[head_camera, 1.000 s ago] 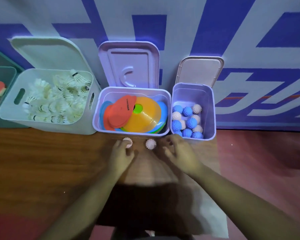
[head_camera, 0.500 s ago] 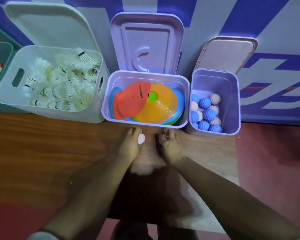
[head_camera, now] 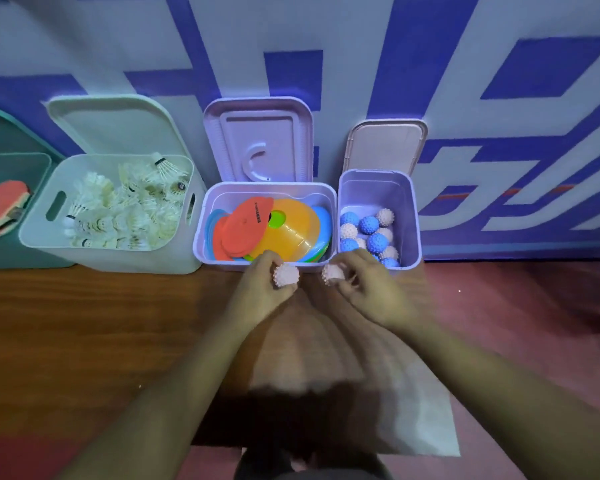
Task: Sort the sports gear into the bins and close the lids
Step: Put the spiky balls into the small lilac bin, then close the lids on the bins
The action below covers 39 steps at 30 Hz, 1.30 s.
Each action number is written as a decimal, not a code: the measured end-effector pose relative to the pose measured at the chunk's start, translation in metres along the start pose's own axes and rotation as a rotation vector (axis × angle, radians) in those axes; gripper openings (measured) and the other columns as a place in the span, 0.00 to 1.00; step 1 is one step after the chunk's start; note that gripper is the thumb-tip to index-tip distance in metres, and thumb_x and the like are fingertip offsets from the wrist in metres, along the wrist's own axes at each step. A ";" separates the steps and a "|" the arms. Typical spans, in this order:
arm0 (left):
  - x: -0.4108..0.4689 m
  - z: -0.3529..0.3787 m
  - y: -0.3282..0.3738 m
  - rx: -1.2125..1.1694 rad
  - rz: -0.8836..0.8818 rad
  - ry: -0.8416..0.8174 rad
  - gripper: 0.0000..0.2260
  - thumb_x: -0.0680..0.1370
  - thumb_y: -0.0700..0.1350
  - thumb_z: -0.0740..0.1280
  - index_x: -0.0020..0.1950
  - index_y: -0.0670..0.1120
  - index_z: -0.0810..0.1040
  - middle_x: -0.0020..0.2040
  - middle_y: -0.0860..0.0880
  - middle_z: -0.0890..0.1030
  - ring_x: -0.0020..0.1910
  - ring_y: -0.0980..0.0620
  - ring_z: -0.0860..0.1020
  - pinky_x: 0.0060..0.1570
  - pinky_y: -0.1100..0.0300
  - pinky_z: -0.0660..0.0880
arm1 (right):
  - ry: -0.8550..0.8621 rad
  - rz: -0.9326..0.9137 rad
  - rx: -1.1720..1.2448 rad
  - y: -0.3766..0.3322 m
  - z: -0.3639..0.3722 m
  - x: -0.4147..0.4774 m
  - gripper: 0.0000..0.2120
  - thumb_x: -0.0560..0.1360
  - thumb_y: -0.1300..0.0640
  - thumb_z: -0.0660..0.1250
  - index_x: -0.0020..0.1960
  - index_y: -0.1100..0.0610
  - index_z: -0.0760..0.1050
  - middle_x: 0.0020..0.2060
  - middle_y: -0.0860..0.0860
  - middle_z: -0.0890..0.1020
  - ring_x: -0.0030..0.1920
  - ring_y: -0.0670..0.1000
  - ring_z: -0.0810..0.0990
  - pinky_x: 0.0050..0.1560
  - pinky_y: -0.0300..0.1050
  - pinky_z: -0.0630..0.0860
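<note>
The person's left hand had its fingers curled round a pale spiky ball, and the right hand pinched a second spiky ball between thumb and fingertips. Both were held just in front of the lilac cone bin, near the narrow ball bin on the right, where blue and pale spiky balls already lay. Judging by their rubbery nubs, they were probably light, soft and grippy, and unlikely to break if dropped. A loose fingertip hold across the middle should suffice. Being round, they could bounce or roll, so a low release inside the bin seemed wise. Its lid stood open.
</note>
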<state>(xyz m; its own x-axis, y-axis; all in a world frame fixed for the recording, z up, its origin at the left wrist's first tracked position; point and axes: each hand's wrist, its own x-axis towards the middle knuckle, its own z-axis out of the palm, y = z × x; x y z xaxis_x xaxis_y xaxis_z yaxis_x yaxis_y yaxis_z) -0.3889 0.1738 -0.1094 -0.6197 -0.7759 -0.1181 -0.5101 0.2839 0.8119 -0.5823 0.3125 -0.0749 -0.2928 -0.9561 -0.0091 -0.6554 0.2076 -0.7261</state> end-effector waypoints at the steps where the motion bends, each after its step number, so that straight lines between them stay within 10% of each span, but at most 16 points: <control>1: 0.009 0.003 0.013 0.000 0.031 0.004 0.18 0.66 0.50 0.74 0.50 0.54 0.69 0.45 0.49 0.78 0.41 0.47 0.78 0.43 0.49 0.75 | 0.068 0.016 -0.004 0.004 -0.017 0.002 0.14 0.76 0.54 0.67 0.61 0.51 0.74 0.49 0.46 0.75 0.45 0.44 0.74 0.49 0.40 0.72; 16: 0.108 0.113 0.096 0.418 0.103 -0.133 0.20 0.70 0.47 0.72 0.60 0.45 0.75 0.58 0.45 0.77 0.56 0.45 0.75 0.53 0.52 0.73 | 0.129 0.341 -0.209 0.100 -0.067 0.048 0.10 0.71 0.62 0.65 0.52 0.59 0.75 0.49 0.56 0.79 0.49 0.61 0.78 0.40 0.44 0.65; 25: 0.166 0.084 0.115 0.271 0.088 0.035 0.15 0.74 0.45 0.69 0.59 0.42 0.74 0.55 0.44 0.75 0.54 0.44 0.75 0.55 0.54 0.71 | 0.280 0.399 -0.020 0.119 -0.118 0.090 0.17 0.77 0.50 0.64 0.59 0.61 0.73 0.54 0.57 0.78 0.52 0.56 0.77 0.53 0.51 0.75; 32: 0.246 0.079 0.149 0.228 -0.091 0.078 0.27 0.74 0.50 0.67 0.69 0.41 0.65 0.68 0.40 0.69 0.65 0.40 0.71 0.60 0.51 0.69 | 0.325 0.535 0.169 0.121 -0.159 0.166 0.39 0.76 0.42 0.64 0.77 0.62 0.53 0.73 0.60 0.66 0.71 0.59 0.68 0.70 0.55 0.67; 39: 0.266 0.089 0.153 0.100 -0.117 0.028 0.21 0.74 0.50 0.66 0.65 0.47 0.68 0.61 0.44 0.76 0.56 0.42 0.76 0.52 0.53 0.73 | 0.316 0.529 0.358 0.120 -0.149 0.193 0.30 0.74 0.41 0.65 0.71 0.53 0.64 0.65 0.52 0.74 0.63 0.55 0.74 0.64 0.56 0.73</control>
<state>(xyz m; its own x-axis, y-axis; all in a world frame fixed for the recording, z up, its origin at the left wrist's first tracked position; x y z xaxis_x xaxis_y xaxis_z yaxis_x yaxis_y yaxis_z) -0.6852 0.0608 -0.0678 -0.5366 -0.8218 -0.1913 -0.6352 0.2443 0.7326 -0.8213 0.1840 -0.0609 -0.7316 -0.6291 -0.2628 -0.1163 0.4950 -0.8611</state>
